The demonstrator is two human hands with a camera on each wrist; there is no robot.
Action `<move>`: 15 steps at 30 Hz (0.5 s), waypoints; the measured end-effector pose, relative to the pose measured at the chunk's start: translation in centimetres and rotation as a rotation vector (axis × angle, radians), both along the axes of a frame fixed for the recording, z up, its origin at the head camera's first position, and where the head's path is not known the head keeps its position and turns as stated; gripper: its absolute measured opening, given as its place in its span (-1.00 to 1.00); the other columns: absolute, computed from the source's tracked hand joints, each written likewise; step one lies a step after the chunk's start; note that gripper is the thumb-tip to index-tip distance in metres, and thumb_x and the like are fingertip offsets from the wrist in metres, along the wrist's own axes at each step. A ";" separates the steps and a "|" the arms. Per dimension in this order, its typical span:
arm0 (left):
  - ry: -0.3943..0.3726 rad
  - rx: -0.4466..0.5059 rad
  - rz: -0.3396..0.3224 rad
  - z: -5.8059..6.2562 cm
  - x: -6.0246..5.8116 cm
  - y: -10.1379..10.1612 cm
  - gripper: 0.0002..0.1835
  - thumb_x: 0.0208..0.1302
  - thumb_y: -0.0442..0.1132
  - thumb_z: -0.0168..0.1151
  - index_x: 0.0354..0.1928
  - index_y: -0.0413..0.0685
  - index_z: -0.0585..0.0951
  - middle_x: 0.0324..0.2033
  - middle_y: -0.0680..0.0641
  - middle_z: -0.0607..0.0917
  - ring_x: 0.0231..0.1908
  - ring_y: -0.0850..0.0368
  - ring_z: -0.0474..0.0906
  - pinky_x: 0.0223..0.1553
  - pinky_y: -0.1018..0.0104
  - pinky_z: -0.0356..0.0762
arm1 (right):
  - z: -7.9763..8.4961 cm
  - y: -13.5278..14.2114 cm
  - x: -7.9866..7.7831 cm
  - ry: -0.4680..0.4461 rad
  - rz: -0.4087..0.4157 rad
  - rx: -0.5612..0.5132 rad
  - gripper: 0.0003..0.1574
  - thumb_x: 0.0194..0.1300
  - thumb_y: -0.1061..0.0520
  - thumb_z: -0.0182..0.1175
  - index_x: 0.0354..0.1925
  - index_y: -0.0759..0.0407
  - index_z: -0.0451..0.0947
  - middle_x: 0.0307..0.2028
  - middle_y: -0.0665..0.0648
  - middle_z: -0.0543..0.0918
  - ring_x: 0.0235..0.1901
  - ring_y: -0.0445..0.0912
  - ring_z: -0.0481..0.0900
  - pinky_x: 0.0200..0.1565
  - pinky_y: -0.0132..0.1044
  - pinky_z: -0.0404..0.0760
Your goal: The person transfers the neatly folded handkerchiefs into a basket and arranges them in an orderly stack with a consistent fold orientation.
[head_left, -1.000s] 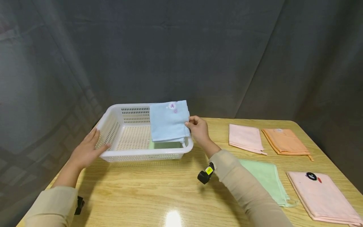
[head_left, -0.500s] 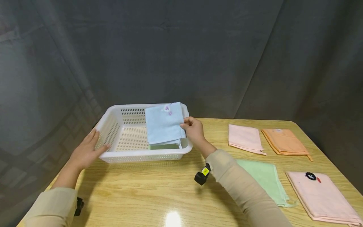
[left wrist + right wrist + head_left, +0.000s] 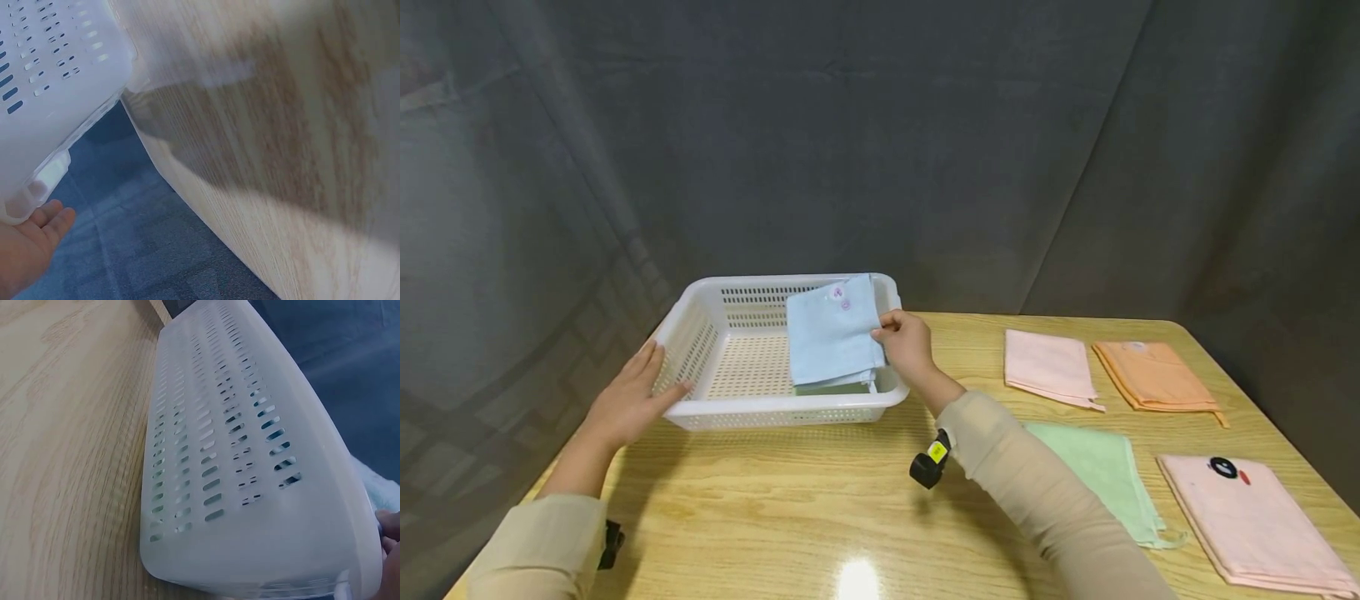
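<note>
My right hand (image 3: 907, 343) pinches the right edge of a folded light blue towel (image 3: 833, 333) over the right end of a white plastic basket (image 3: 752, 405). The towel tilts a little, with small purple marks near its far edge. Under it, a strip of green cloth (image 3: 842, 389) shows inside the basket. My left hand (image 3: 628, 398) lies at the basket's left rim, fingers extended and thumb apart. In the left wrist view, the left fingers (image 3: 55, 222) rest by the rim's outer side. The right wrist view has the right fingertips (image 3: 389, 526) at the rim beside the towel.
To the right on the wooden table (image 3: 760, 508) lie a small pink towel (image 3: 1048, 365), an orange towel (image 3: 1153, 375), a green towel (image 3: 1097, 471) partly behind my right sleeve, and a larger pink towel (image 3: 1255, 521). A dark curtain (image 3: 880, 150) hangs behind the table.
My right hand has moved the blue towel slightly left and lower into the basket, and the towel has turned a little. The left hand stays at the left rim.
</note>
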State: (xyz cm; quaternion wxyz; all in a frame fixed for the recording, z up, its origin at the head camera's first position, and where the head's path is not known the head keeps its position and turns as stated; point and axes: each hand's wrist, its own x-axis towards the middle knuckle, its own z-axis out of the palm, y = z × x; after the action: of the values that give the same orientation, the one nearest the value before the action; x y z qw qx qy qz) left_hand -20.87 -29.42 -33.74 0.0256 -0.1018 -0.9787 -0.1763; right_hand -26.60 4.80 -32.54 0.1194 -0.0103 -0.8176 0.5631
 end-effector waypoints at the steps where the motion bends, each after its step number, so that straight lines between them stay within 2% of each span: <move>1: 0.000 0.000 0.000 0.0 0.0 0.0 -0.13 0.23 0.16 -0.21 0.25 -0.42 -0.21 0.26 -0.33 -0.27 0.21 -0.30 -0.30 0.00 -0.28 -0.12 | 0.0 -0.1 0.0 -0.001 -0.001 0.004 -0.90 0.01 0.32 0.20 -0.41 0.35 0.54 -0.56 0.12 0.47 -0.50 -0.12 0.40 -0.47 -0.38 0.40; 9: 0.009 -0.001 0.004 -0.2 -0.2 -0.1 -0.13 0.23 0.16 -0.20 0.25 -0.42 -0.20 0.26 -0.32 -0.26 0.21 -0.30 -0.31 0.00 -0.28 -0.11 | 0.3 -0.6 -0.1 -0.044 0.007 -0.004 -0.95 0.01 0.33 0.19 -0.45 0.33 0.53 -0.53 0.12 0.50 -0.48 -0.13 0.41 -0.45 -0.38 0.42; 15: 0.002 -0.001 0.006 -0.2 -0.2 -0.2 -0.12 0.23 0.17 -0.20 0.25 -0.41 -0.21 0.26 -0.32 -0.28 0.21 -0.29 -0.33 0.00 -0.28 -0.13 | 0.3 -1.2 -0.3 -0.061 0.006 0.021 -0.92 0.02 0.33 0.19 -0.41 0.35 0.53 -0.47 0.15 0.54 -0.44 -0.10 0.45 -0.41 -0.34 0.45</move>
State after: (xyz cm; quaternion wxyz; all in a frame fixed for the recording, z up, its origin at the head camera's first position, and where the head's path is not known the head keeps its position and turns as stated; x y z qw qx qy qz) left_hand -21.02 -29.60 -33.96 0.0271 -0.0990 -0.9791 -0.1755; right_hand -26.88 3.63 -32.21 0.0928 -0.0237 -0.8269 0.5542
